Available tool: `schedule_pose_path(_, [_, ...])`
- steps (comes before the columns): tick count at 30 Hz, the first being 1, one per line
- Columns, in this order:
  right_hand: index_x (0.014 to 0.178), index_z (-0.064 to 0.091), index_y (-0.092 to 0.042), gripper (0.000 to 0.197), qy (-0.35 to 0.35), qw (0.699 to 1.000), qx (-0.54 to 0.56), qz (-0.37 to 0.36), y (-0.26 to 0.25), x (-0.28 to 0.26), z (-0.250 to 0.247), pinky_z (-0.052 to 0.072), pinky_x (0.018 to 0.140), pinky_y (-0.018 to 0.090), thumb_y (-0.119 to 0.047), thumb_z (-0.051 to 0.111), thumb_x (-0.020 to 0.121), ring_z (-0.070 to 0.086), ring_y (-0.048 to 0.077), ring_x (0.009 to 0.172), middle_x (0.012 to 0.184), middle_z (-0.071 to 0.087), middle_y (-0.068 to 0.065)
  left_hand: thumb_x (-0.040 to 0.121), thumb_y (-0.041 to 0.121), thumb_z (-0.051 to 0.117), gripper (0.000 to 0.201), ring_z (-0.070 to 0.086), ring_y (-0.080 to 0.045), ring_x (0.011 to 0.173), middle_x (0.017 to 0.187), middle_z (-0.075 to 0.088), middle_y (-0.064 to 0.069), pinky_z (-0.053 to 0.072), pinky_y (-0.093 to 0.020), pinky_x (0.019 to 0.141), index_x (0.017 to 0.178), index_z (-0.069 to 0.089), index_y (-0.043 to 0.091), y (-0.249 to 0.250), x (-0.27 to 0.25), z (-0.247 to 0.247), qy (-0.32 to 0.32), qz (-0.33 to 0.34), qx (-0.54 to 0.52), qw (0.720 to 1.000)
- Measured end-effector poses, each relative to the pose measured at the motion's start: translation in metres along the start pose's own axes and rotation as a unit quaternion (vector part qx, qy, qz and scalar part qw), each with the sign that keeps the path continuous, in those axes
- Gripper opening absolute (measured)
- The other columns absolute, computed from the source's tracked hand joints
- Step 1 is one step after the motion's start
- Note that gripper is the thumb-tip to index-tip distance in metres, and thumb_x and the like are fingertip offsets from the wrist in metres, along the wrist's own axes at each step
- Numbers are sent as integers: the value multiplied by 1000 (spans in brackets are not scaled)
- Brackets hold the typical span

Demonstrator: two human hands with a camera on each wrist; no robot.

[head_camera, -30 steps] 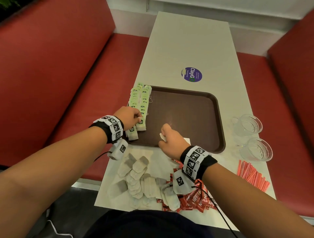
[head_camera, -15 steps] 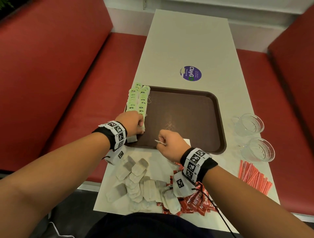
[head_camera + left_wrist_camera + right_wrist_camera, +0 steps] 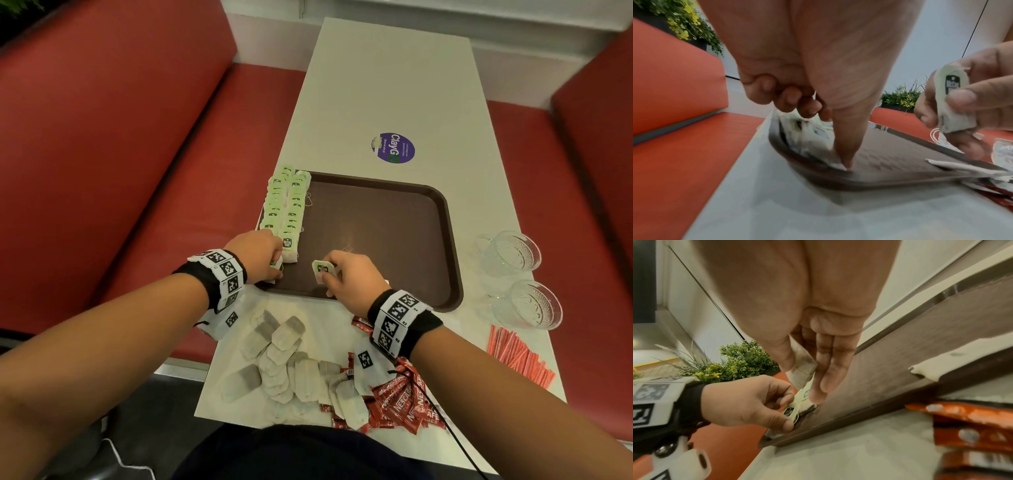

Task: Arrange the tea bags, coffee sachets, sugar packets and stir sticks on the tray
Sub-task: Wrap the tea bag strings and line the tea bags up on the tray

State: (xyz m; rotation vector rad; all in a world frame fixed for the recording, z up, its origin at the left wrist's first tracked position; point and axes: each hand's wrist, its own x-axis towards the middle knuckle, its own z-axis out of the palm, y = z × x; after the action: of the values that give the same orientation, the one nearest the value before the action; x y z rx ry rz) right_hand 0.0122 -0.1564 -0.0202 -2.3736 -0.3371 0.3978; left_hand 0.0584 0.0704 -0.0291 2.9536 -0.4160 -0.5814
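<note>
A brown tray lies mid-table, with two rows of green-tagged tea bags along its left edge. At the tray's near left corner, my left hand pinches the nearest tea bag of the rows, its thumb pressing down on it. My right hand hovers just right of it over the tray, thumb and fingers pinching another tea bag with the green tag facing up. The same bag shows in the left wrist view. Loose tea bags and red coffee sachets lie heaped near me.
Red stir sticks lie at the table's right edge. Two glass cups stand right of the tray. A white scrap of paper rests on the tray's near rim. A purple sticker sits beyond. Red benches flank the table.
My right hand has lifted and turned its tea bag so that the green tag now shows. My left hand has stayed at the tray's near left corner.
</note>
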Motion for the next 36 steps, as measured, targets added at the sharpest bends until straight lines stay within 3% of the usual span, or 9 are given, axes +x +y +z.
schedule_pose_path(4, [93,64,-22,4,10,999,-26,-27,-5,1,1,53,72,35,-26,64,93,63,18,76,77,61,-8,76,63,71,34,55,-10,82,90,53,13,44,-28,72,86,55,35,9,-13,-7,59,106,-118,986])
schedule_pose_path(9, [78,55,-25,19,25,998,-24,-52,-8,4,2,45,63,32,-32,64,94,55,17,71,70,57,-7,89,40,71,13,52,1,77,84,60,15,41,-24,70,94,68,29,30,-25,-19,113,201,-159,960])
schedule_pose_path(12, [87,59,-21,18,18,998,-40,-38,-8,5,3,48,68,33,-37,68,90,57,17,75,80,60,-4,90,31,71,7,50,9,62,59,54,21,31,-11,56,90,72,23,26,-26,-22,144,149,-200,958])
schedule_pose_path(14, [94,62,-21,20,-24,996,-77,-24,-5,4,7,52,75,34,-39,70,88,59,15,82,88,63,-6,90,29,72,8,50,8,56,56,55,24,31,-9,56,91,73,21,16,-23,-22,162,89,-220,958])
schedule_pose_path(18, [89,69,-25,14,-157,973,-158,-54,-3,-4,16,55,81,34,-40,71,86,63,15,84,89,70,-7,94,34,67,15,59,-5,75,81,65,14,39,-22,70,104,71,24,-2,-7,-18,98,10,-154,983])
schedule_pose_path(21, [113,69,-24,29,-218,955,-180,-87,-9,-8,21,52,80,31,-37,70,87,62,15,84,92,71,-6,94,31,67,14,64,-12,83,85,71,7,44,-24,73,104,72,23,0,3,-15,26,9,-130,991])
schedule_pose_path(26, [142,49,-30,59,-255,930,-232,-127,-21,0,33,47,74,30,-35,69,86,58,19,82,95,70,-3,94,31,65,11,61,-17,85,87,67,6,48,-28,75,101,71,25,6,22,-11,46,-50,-102,992])
schedule_pose_path(30, [136,55,-30,50,-270,910,-282,-139,-25,8,39,46,78,31,-33,67,87,64,26,99,113,69,3,89,29,66,24,62,-23,101,101,66,4,49,-34,82,113,63,26,9,31,-6,73,-75,-71,992])
schedule_pose_path(36, [135,56,-34,49,-258,905,-300,-154,-24,7,45,52,84,36,-33,64,87,65,29,103,117,69,4,87,50,65,39,55,-25,81,91,57,0,45,-34,69,107,48,22,31,31,3,74,-91,-38,992])
